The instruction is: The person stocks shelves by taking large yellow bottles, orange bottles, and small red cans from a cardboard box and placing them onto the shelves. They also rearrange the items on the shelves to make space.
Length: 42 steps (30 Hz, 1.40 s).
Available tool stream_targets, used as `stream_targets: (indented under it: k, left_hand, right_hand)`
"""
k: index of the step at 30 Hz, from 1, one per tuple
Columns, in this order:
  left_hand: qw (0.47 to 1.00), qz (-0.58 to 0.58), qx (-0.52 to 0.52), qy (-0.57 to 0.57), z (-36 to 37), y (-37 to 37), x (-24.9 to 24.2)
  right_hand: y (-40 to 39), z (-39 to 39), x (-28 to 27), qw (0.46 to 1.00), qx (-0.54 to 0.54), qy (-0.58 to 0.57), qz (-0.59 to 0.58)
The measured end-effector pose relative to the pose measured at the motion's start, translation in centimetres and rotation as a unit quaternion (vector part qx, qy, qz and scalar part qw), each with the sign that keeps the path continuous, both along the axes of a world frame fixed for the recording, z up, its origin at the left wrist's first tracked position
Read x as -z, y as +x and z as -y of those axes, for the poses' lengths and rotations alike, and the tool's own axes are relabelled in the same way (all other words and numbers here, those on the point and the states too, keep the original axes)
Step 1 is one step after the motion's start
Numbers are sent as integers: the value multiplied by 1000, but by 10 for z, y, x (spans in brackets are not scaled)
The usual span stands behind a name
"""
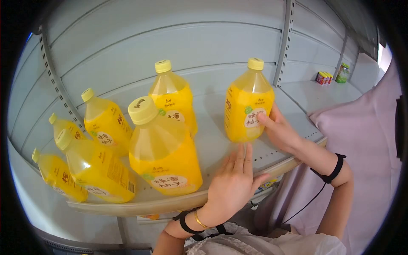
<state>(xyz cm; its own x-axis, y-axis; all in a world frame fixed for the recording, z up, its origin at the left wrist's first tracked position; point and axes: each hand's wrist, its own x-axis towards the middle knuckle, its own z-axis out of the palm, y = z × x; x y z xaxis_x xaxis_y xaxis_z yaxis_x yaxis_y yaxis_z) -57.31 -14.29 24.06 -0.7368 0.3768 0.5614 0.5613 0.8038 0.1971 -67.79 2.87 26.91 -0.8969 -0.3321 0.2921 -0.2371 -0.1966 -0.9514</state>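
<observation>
My right hand (282,129) is wrapped round the right side of a large yellow juice bottle (249,102), its thumb on the front label. The bottle stands upright on the shelf with its pale yellow cap on. Just below the bottle's base, my left hand (233,185) is stretched out, back of the hand facing me, fingertips right at the bottom edge. Left of it, a matching bottle (165,157) stands at the shelf's front, partly covering another one (172,93) behind. Dark bands circle both wrists.
Several more yellow bottles (102,170) crowd the left end of the grey shelf (212,148), which has a raised front edge (170,204). Small red containers (324,78) and green ones (342,73) stand far right. Pink cloth (361,127) hangs beside the shelf.
</observation>
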Motion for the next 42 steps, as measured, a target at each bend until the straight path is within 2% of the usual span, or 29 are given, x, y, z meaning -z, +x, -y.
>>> stream_targets:
  k: [11,31,37,41,42]
  left_hand:
    - [999,-9,37,-30,4,0,10]
    - [999,-15,34,-20,3,1,13]
    - [999,-20,30,-22,2,1,15]
    - [999,-28,17,1,2,0,18]
    - [998,-31,42,22,1,1,20]
  right_hand:
    - [-39,8,3,1000,5,-16,-20]
    - [-47,1,-2,999,-32,-8,29]
    - [-53,-1,6,999,-30,-13,8]
    - [-49,-3,-1,999,12,24,42]
    - [-47,-3,-2,997,35,38,59]
